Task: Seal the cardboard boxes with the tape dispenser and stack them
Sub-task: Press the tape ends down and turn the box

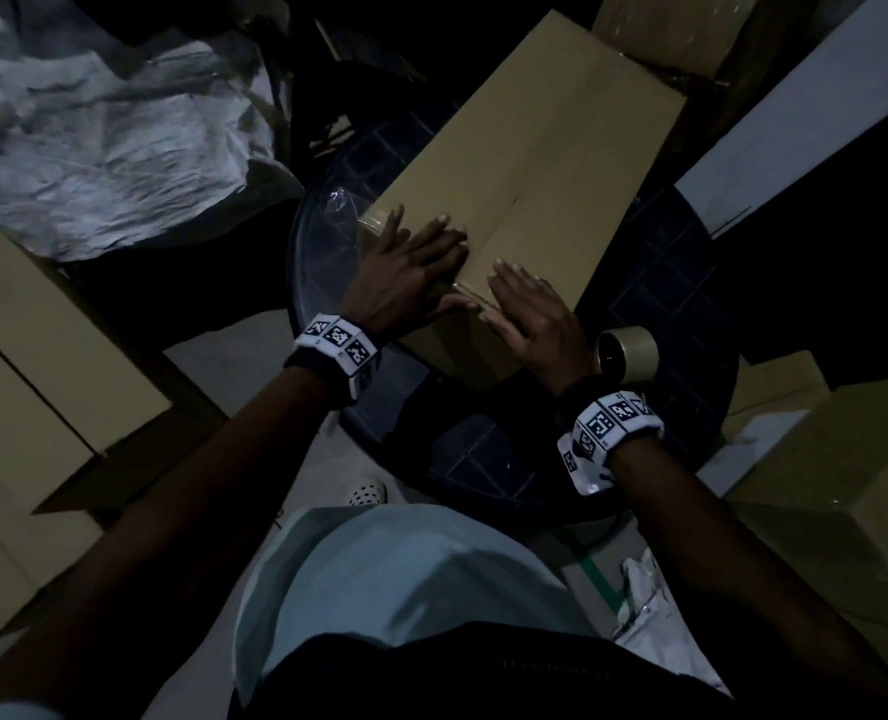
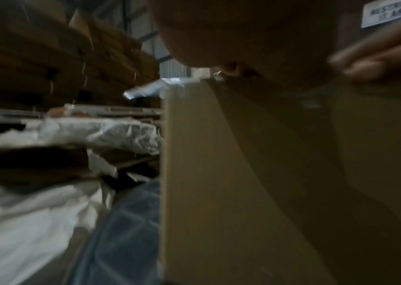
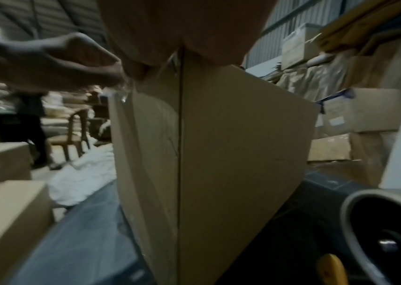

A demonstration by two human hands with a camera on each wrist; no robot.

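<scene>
A long brown cardboard box point(image 1: 535, 148) lies on a round dark table point(image 1: 665, 304), its flaps closed along a middle seam. My left hand point(image 1: 410, 262) lies flat on the box's near end, fingers straight, thumb at the near edge. My right hand point(image 1: 530, 309) presses flat beside it, right of the seam. A shiny strip of clear tape point(image 1: 470, 293) shows between the two thumbs. The tape roll point(image 1: 626, 353) stands on the table just right of my right wrist, held by no hand. The right wrist view has the box point(image 3: 218, 144), the roll point(image 3: 377, 221) and my left hand point(image 3: 55, 63).
Cardboard boxes stand at the left point(image 1: 41, 356) and right point(image 1: 847, 485) of the table. Crumpled white sheeting point(image 1: 93, 122) lies at the back left, and a white panel point(image 1: 795, 122) at the back right. In the right wrist view a person point(image 3: 28, 123) and a chair point(image 3: 72, 135) stand far off.
</scene>
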